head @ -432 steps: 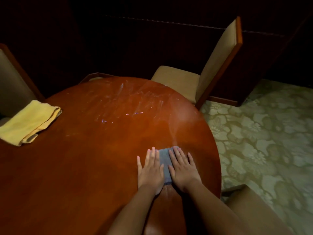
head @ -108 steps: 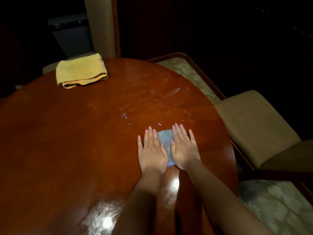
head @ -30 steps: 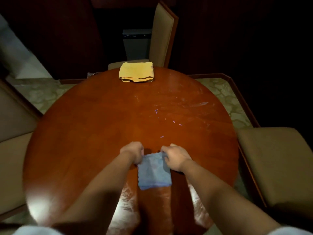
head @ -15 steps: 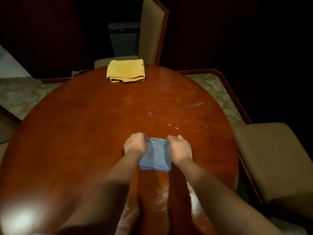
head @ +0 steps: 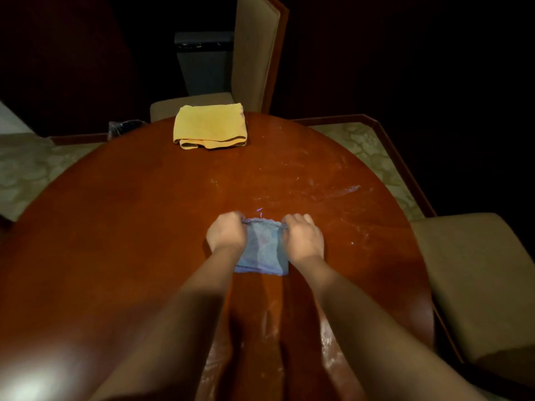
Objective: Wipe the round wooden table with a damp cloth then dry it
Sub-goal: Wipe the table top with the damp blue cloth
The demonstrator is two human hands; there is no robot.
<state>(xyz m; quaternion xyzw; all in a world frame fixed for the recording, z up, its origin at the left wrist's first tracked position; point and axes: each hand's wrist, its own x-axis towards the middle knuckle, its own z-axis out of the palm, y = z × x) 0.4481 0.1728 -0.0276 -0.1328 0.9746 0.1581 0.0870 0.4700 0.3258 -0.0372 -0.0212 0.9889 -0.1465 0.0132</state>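
Note:
A small blue cloth (head: pixel 263 250) lies near the middle of the round, reddish wooden table (head: pixel 130 221). My left hand (head: pixel 227 231) grips the cloth's far left corner with curled fingers. My right hand (head: pixel 302 237) grips its far right corner the same way. The cloth's near edge hangs down between my wrists towards me. Wet streaks shine on the table to the right of my hands and between my forearms. A folded yellow cloth (head: pixel 210 125) sits at the table's far edge.
A padded chair (head: pixel 254 50) stands behind the yellow cloth, with a dark bin (head: pixel 204 62) beside it. Another padded seat (head: pixel 474 273) is close to the table's right edge. Patterned carpet (head: pixel 31 166) shows at the left and far right.
Both hands, flat on the blue cloth seconds ago, now clutch its far corners. Over the last second they slid it away from me along the table; the view tilted slightly.

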